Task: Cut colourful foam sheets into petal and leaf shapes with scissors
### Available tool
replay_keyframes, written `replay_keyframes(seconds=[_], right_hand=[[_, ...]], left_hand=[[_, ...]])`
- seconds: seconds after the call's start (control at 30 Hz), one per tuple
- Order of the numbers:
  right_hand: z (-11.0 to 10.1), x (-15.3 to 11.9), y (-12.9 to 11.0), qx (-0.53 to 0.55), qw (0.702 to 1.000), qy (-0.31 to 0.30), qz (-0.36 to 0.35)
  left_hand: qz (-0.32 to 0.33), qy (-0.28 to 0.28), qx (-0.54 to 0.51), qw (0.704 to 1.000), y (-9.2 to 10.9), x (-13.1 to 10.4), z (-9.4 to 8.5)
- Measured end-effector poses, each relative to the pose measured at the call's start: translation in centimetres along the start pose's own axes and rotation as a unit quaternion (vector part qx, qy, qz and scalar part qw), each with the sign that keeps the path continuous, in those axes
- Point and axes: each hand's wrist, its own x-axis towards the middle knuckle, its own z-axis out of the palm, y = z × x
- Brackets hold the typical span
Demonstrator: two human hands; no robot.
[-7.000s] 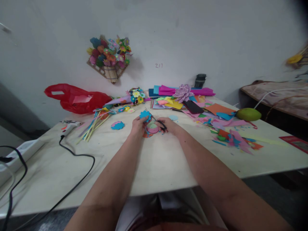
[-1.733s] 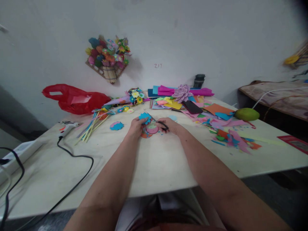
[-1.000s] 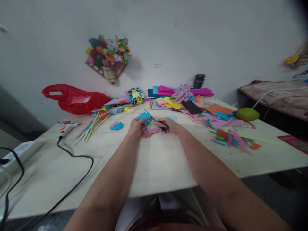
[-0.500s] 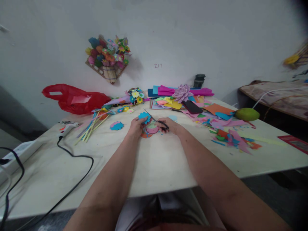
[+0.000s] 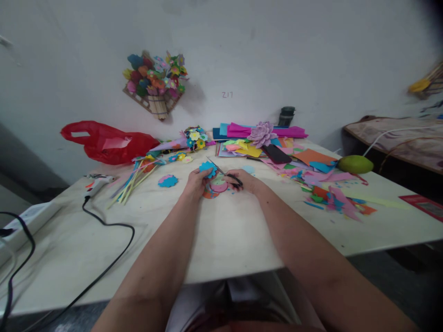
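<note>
Pinched in my left hand is a blue scalloped paper piece, raised a little above the table. My right hand is closed round the black handles of a pair of scissors; their blades point up and left, beside the right edge of the blue piece. Below both hands lie a pink paper circle, an orange one and small scraps. Left of my left hand, a blue and pink scalloped paper shape rests flat on the table.
A glue gun with a black cord lies at the left, near a white power strip. Behind are a red plastic bag, paper flowers and a dark phone. Paper scraps and a green mango are at the right.
</note>
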Motion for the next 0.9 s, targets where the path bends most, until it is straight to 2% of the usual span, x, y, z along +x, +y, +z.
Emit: replay_keyframes(seconds=[0.9], right_hand=[[0.2,0.0,-0.06,-0.007,1.0,0.002,-0.009]], left_hand=[[0.001,0.011,-0.006,1.0,-0.16,0.15,0.03]])
